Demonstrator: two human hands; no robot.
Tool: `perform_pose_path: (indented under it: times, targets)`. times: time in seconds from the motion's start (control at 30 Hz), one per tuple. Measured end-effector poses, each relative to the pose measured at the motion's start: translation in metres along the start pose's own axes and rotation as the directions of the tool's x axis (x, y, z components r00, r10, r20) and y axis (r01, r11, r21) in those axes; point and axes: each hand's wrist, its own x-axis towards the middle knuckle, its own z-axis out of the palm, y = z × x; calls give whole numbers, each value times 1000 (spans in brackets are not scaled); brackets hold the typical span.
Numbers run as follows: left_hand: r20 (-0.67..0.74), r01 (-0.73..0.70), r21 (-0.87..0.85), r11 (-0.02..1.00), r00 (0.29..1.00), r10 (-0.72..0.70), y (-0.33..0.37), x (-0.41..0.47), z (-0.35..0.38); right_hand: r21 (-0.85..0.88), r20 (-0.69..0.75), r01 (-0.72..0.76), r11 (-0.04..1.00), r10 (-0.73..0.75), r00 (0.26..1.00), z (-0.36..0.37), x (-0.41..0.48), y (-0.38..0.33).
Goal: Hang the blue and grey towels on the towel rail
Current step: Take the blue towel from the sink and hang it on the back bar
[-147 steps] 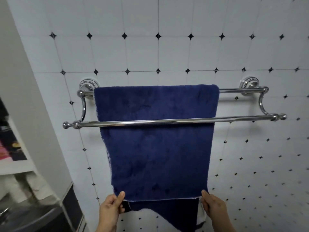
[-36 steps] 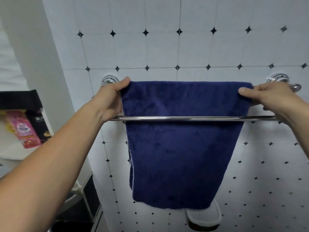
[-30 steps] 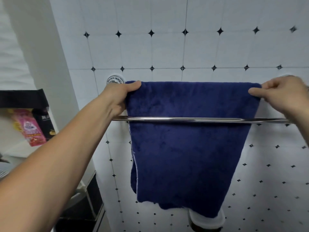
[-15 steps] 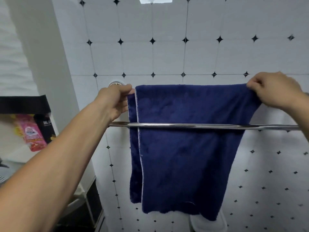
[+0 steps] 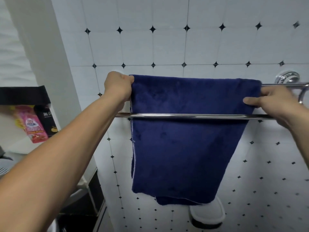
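Tiled wall (image 5: pixel 167 47), blue towel (image 5: pixel 184 148) on towel rail (image 5: pixel 184 116), left hand (image 5: pixel 117 87), right hand (image 5: pixel 270 102) pinching

Back wall (image 5: pixel 167 47) of white square tiles, small black diamond insets at the tile corners; the pattern runs smaller and denser lower right. Plain white panel or partition (image 5: pixel 50 64) at left, running from the top of frame downward. Left of it, a shelf area: black band (image 5: pixel 23 95) across the top, pink packet (image 5: pixel 34 128) with printed label standing tilted below it, dark box (image 5: pixel 48 121) with white lettering just beside the packet on its right. Print too small to read. Low centre-right, a white-rimmed container (image 5: pixel 207 215) with a dark base, partly hidden from above.
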Motion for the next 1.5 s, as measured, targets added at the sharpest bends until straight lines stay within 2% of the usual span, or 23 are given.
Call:
perform_pose_path:
  times: [0.23,0.3,0.37,0.47,0.53,0.6,0.77,0.83,0.93,1.03,1.1,1.17,1.23,1.37,1.5]
  targets:
    - [-26,-21,-44,999,999,20,-4,-4,4,-260,63,14,965,2,998,-28,6,-5]
    - [57,-47,-40,998,997,49,-9,-10,2,-224,57,35,974,-23,998,-25,6,-8]
    - [114,-93,36,995,989,89,-15,-12,-4,-123,-32,66,990,-70,997,-23,8,-10]
    - [83,-113,70,991,991,107,-20,-7,-8,7,-189,87,996,-84,978,-18,8,-12]
    - [48,-76,90,993,996,72,-19,-6,-10,1,-219,81,997,-79,973,-18,8,-14]
    - [58,-48,161,986,998,39,-20,-6,-14,-64,-180,61,996,-72,981,-26,7,-11]
    - [216,-69,317,946,976,-1,-27,-15,-19,-260,36,46,964,-38,999,-36,0,-3]
    - [217,-89,255,963,976,32,-24,-15,-18,-278,-22,60,959,-69,997,-34,2,-7]
    - [199,-24,42,999,980,15,-17,-12,-17,-138,-176,64,988,-88,980,-30,7,-16]
    - [146,58,-81,995,988,-45,-14,-12,-11,-66,-109,89,994,-96,989,-16,9,-17]
    - [59,79,-159,984,996,-70,-12,-12,-8,-40,-64,108,993,-110,992,-12,8,-18]
    - [-12,89,-223,971,996,-94,-7,-7,-9,-45,-100,114,992,-118,988,-21,11,-20]
    - [-62,64,-238,969,995,-81,-3,-2,-10,-31,-131,103,994,-106,986,-31,15,-21]
    - [-103,0,-114,993,995,-12,-11,-2,-2,-74,-144,118,990,-128,981,-24,13,-16]
    - [-22,-100,-59,993,995,99,-23,-4,-3,-78,-94,175,982,-182,979,-21,7,-6]
